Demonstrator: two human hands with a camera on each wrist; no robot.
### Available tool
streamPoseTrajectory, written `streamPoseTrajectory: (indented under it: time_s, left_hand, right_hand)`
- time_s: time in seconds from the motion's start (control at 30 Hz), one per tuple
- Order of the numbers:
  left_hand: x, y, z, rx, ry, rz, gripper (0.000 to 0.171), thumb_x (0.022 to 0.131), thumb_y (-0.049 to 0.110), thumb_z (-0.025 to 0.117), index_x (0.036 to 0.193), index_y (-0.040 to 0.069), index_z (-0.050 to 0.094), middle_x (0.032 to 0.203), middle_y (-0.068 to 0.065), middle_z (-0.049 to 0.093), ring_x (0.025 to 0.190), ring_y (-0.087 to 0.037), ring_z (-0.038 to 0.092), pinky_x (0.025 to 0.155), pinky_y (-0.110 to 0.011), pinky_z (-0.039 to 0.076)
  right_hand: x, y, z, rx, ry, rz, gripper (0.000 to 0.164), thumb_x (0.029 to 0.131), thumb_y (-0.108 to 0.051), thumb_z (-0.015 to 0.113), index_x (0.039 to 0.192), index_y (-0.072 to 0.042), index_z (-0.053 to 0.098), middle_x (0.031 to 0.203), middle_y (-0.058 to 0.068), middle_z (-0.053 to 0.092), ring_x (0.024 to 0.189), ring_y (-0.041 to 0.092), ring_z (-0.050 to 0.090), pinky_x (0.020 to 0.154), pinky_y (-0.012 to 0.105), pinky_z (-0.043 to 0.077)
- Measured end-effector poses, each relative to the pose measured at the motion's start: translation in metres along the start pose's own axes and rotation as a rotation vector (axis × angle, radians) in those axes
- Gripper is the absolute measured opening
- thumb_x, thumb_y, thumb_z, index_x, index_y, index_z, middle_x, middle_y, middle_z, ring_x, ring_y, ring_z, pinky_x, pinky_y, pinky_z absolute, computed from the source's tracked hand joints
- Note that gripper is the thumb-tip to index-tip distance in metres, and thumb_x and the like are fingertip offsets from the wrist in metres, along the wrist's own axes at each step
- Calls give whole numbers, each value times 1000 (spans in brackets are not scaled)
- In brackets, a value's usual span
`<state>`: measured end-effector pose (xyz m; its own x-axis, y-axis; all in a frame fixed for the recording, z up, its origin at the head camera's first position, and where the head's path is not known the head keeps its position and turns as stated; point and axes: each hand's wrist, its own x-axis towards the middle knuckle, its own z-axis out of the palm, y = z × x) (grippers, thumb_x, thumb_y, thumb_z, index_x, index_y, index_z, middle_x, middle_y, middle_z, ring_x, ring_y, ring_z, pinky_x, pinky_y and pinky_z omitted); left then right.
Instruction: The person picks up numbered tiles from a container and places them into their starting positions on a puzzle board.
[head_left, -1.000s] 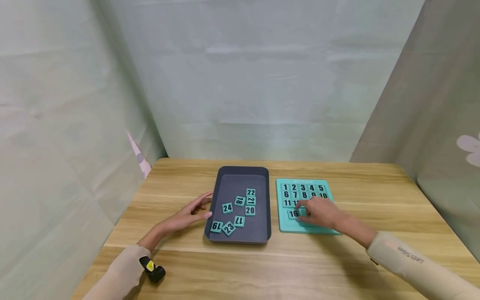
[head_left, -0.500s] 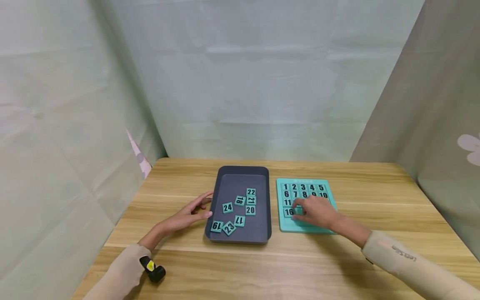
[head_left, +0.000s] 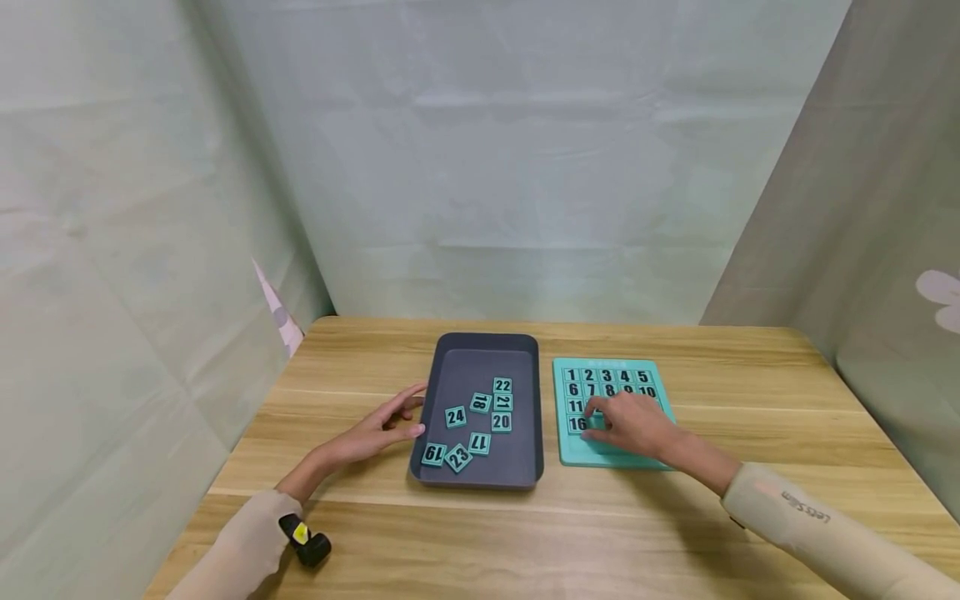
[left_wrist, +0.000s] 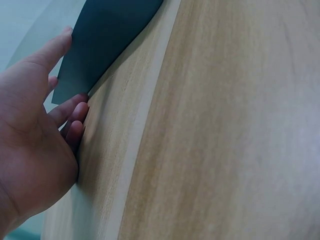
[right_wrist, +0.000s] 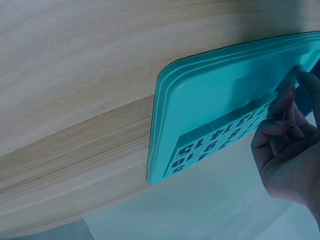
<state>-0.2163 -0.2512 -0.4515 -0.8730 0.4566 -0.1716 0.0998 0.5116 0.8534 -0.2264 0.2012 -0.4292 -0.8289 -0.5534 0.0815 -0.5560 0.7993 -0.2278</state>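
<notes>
A screened-off nook – pale sheeting (head_left: 525, 167) behind and beside a wooden table (head_left: 570, 542)

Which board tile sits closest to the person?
Tile 16, below tile 11 and at the right hand; the other visible tiles on the board sit in rows farther back.

The right hand (head_left: 636, 425) hides part of the turquoise board (head_left: 600, 457).
</notes>
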Motion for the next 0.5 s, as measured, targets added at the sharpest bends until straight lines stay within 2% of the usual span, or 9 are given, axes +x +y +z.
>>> streamPoseTrajectory:
  time_s: [0.27, 0.5]
  left_hand:
    - [1, -1, 0, 5, 1, -5, 69, 105, 33, 58, 163, 28, 22, 164, -18, 36, 132, -33, 39, 104, -43, 35]
    - [1, -1, 0, -4, -3, -6, 69, 105, 33, 58, 163, 29, 22, 164, -17, 36, 132, -33, 39, 104, -44, 34]
  right_hand:
    - [0, -1, 0, 2, -3, 3, 28, 86, -39, 82, 103, -17, 75, 52, -13, 46, 50, 1, 34, 46, 20, 22]
    - [-1, 0, 1, 0, 1, 3, 30, 86, -40, 81, 103, -17, 74, 53, -13, 45, 51, 1, 35, 46, 20, 24]
